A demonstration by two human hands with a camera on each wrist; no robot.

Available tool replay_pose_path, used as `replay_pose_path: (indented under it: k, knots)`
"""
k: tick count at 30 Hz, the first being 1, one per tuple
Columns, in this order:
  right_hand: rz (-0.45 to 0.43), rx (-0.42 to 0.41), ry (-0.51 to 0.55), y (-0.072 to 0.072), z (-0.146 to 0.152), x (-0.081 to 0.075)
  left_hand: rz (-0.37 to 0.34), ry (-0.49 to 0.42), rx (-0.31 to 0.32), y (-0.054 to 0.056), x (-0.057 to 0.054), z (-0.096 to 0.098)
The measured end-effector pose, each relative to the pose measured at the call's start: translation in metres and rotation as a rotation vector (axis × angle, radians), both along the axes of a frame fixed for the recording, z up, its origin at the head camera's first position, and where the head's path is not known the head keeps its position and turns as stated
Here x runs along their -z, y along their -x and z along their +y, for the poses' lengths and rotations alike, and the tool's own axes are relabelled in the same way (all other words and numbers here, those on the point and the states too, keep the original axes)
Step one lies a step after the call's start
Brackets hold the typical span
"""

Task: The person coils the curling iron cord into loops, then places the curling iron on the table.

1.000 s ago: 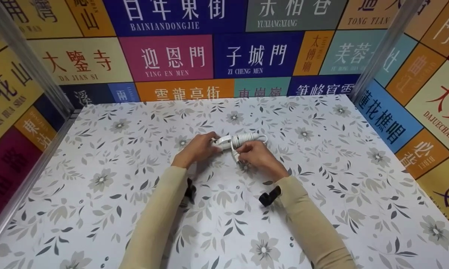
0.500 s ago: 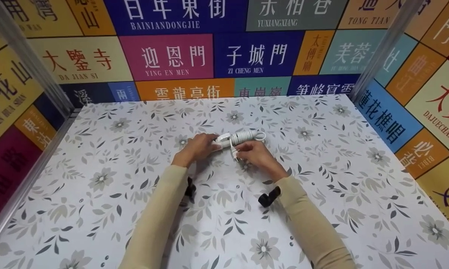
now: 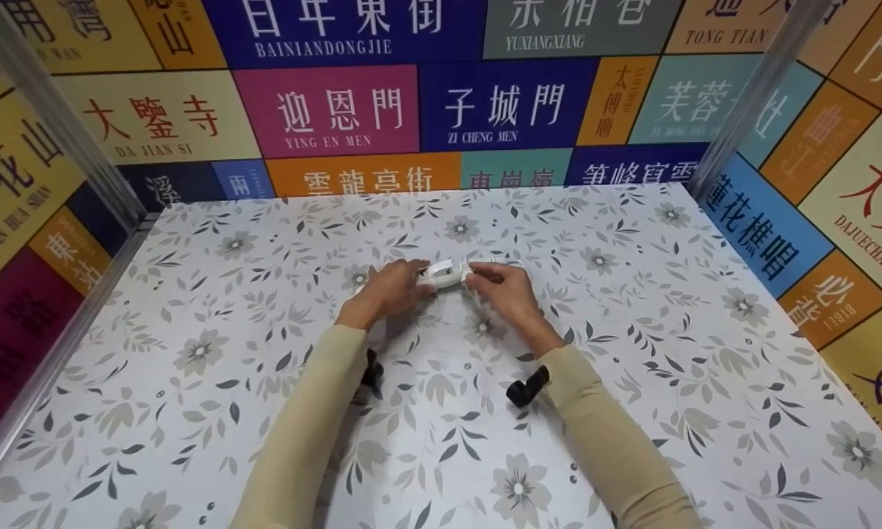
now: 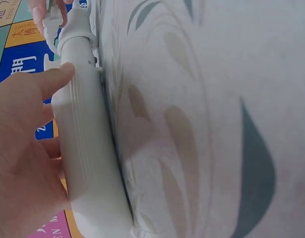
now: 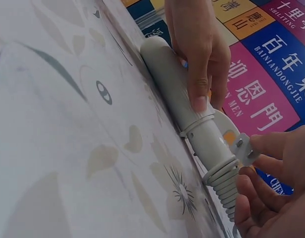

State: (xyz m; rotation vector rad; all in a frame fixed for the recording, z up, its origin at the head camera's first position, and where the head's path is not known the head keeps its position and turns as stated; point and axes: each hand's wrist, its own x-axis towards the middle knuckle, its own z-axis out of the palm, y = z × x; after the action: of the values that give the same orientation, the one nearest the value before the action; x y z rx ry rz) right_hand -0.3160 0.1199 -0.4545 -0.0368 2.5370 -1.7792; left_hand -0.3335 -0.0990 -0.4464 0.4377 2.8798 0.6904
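Observation:
A white handheld appliance with a long rounded body (image 3: 444,275) lies on the patterned cloth. My left hand (image 3: 391,290) grips its body, thumb along the near side in the left wrist view. White cord (image 5: 225,191) is wound in several turns about the end on my right. My right hand (image 3: 510,294) pinches a small two-pin plug (image 5: 245,148) beside that end, its prongs showing in the right wrist view. A raised lever-like part (image 5: 223,124) stands out from the body there. In the head view, my right hand partly hides the cord.
White cloth (image 3: 441,411) with grey flowers and leaves covers the table. Panels with coloured lettered blocks (image 3: 323,110) stand behind it and at both sides. Clear upright posts (image 3: 749,95) mark the back corners. A black wrist camera (image 3: 529,387) sits at my right cuff.
My right hand has moved up and away from me with the plug, which hung on the near side of the cord coil before. My left hand keeps its hold on the appliance.

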Motion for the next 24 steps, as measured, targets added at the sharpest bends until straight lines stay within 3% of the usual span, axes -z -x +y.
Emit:
replay_pose_path:
  k: [15, 24]
  knots:
    - [0.068, 0.049, -0.074, 0.007, -0.025, 0.004, 0.046, -0.022, 0.091, 0.000, 0.001, -0.001]
    - [0.094, -0.043, -0.092, 0.007, -0.021, -0.001, 0.037, -0.031, 0.082, 0.000, -0.002, -0.001]
